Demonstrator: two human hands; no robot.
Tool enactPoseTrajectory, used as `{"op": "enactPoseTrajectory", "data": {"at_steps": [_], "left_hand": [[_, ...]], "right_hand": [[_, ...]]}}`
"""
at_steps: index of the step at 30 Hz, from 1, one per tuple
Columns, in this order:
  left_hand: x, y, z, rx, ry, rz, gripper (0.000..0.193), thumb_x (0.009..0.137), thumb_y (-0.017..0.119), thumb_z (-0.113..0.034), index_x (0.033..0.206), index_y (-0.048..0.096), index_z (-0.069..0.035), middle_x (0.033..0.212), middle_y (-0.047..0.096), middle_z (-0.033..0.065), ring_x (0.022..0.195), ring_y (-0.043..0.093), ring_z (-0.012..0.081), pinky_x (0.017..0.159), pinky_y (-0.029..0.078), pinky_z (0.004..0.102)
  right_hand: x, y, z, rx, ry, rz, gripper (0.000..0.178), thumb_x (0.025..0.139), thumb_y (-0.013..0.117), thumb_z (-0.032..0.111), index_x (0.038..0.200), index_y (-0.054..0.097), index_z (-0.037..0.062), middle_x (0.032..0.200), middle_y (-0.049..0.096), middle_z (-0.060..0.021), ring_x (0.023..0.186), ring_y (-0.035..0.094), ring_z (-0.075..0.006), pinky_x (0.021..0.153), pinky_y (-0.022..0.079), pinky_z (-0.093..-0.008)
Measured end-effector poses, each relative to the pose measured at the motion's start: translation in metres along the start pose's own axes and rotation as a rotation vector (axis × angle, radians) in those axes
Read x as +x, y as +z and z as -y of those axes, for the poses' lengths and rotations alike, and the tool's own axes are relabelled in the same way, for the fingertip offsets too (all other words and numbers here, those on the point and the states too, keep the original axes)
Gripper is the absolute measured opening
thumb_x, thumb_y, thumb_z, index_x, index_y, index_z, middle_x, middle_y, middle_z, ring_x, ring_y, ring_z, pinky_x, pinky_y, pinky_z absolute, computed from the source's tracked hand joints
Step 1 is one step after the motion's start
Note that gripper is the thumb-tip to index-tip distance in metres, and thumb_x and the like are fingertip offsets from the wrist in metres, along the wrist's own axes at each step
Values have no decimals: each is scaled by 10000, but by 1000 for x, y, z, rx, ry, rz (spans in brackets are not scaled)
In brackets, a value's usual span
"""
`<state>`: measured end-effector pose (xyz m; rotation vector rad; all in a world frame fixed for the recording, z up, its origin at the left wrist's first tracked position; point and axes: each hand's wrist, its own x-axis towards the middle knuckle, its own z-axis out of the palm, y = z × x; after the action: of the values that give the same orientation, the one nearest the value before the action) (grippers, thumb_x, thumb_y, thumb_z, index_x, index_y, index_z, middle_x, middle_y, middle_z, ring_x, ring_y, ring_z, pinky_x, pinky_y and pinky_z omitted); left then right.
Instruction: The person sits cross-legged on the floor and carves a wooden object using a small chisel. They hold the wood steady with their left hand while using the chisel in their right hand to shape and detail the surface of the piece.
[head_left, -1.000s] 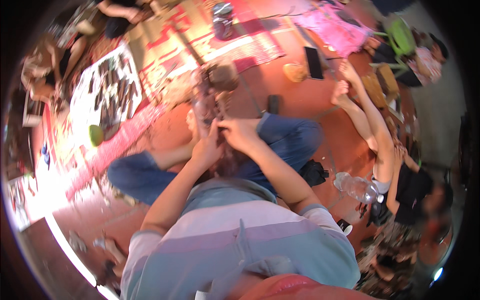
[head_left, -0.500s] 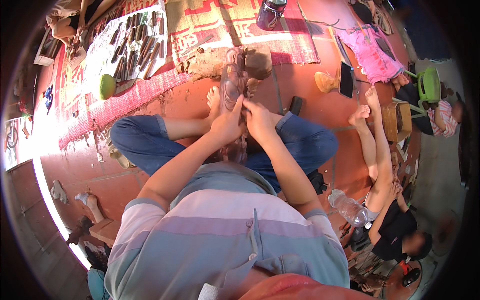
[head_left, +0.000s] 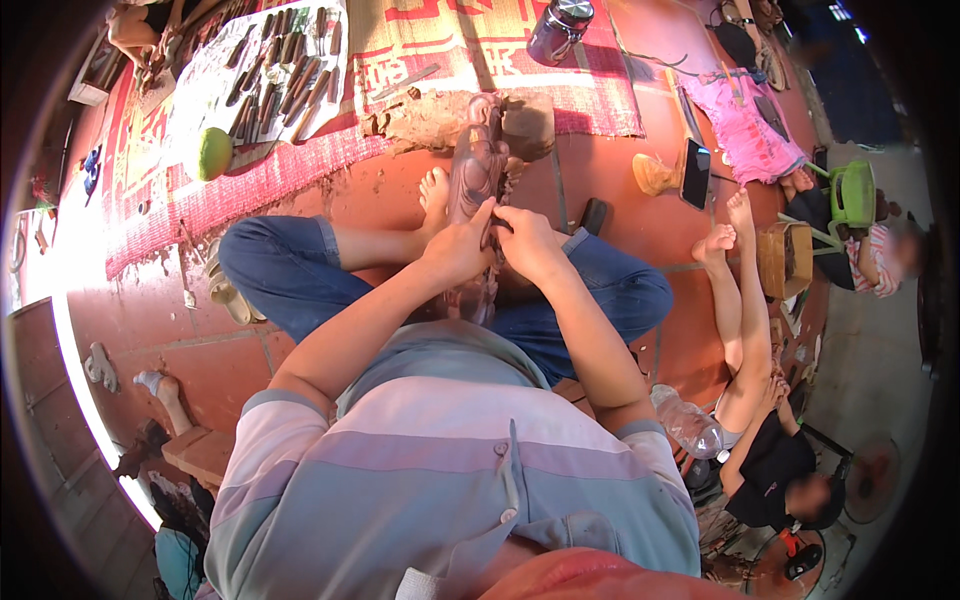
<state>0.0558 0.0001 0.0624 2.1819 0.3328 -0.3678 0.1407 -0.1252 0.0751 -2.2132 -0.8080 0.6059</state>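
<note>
A dark brown carved wooden figure [head_left: 474, 170] lies lengthwise between my bent legs, its far end against a rough wood block [head_left: 527, 124]. My left hand [head_left: 460, 250] is closed around the near half of the figure, its thumb or a finger pointing along the carving. My right hand [head_left: 532, 245] is curled at the figure's right side, fingertips close to those of the left. Whatever the right fingers pinch is too small or hidden to make out.
Carving tools [head_left: 290, 80] lie on a white sheet over a patterned mat [head_left: 240, 205]. Nearby are a green round fruit [head_left: 209, 154], a dark flask [head_left: 560, 32], a wooden mallet [head_left: 655, 174], a phone [head_left: 695, 172] and a plastic bottle [head_left: 688, 420]. Other people sit at the right.
The view has shifted slightly, and the figure's far end appears a little farther right. Both hands remain at the figure, with the right fingertips slightly lower in the picture.
</note>
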Motion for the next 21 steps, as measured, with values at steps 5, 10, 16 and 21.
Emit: {"op": "enactPoseTrajectory", "data": {"at_steps": [5,10,16,21], "left_hand": [[3,12,12,59,61,-121,780,808,600,-224,1477,225,-84,842,650,274,777,654,414,691,513,488],[6,11,20,131,167,-186,776,805,587,-204,1479,220,-91,834,651,280,757,655,415,701,513,501],[0,11,23,34,63,-79,816,791,598,-197,1491,192,-88,883,652,288,768,659,405,683,511,499],[5,-3,5,138,63,-118,783,793,594,-185,1481,234,-87,818,662,256,750,662,386,673,514,485]], "right_hand": [[-5,19,12,-78,97,-93,298,839,593,49,1129,627,-9,1035,630,-277,972,603,-428,853,491,-444],[5,-3,12,-34,56,81,332,816,572,9,1146,600,-13,1006,625,-297,963,592,-459,845,493,-469],[-2,12,13,16,108,34,352,817,596,23,1167,605,-11,960,623,-331,885,611,-479,792,512,-476],[9,6,19,-103,-1,-94,380,818,570,19,1196,596,-18,965,635,-314,896,629,-459,791,518,-466]]}}
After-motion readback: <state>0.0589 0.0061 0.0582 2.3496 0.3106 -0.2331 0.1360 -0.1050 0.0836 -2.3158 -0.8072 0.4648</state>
